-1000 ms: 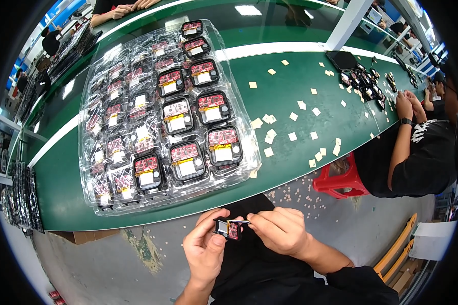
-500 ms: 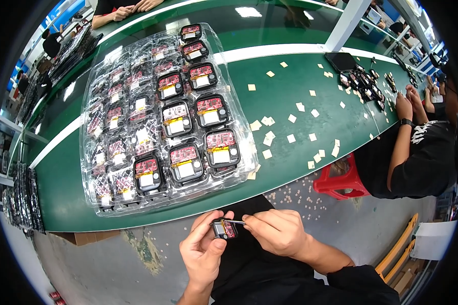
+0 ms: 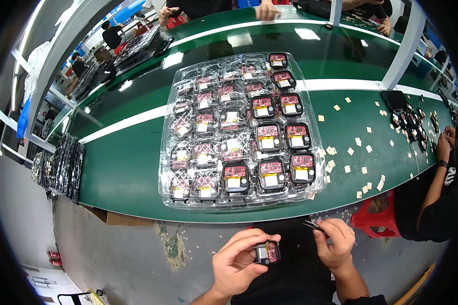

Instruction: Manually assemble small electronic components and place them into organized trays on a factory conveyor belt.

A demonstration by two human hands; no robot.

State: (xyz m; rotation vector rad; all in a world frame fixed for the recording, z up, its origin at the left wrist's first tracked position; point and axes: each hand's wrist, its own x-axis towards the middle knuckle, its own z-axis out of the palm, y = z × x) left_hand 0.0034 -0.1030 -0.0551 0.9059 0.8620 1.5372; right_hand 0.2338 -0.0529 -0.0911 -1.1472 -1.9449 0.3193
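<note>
Between the fingers and thumb of my left hand (image 3: 234, 262) is a small black device housing (image 3: 267, 252). Its open side shows a red circuit board, a pale silver block and a bit of yellow tape. My right hand (image 3: 337, 245) is closed on tweezers (image 3: 311, 224), their thin tips pointing up and left, apart from the housing. Both hands are above my lap, in front of the bench edge. On the bench, a clear plastic tray (image 3: 213, 204) carries rows of similar black housings (image 3: 272, 174) with red boards.
The green bench (image 3: 122, 178) bears scattered small cream squares (image 3: 350, 151) and a heap of black parts (image 3: 409, 122) at right. A co-worker's arm (image 3: 432, 193) and a red stool (image 3: 374, 219) are at right. Stacked black trays (image 3: 68, 165) stand left; a white post (image 3: 404, 51) rises behind.
My right hand has drawn the tweezers away from the housing to the right. The housing in my left hand has turned more upright. The whole view has swung left.
</note>
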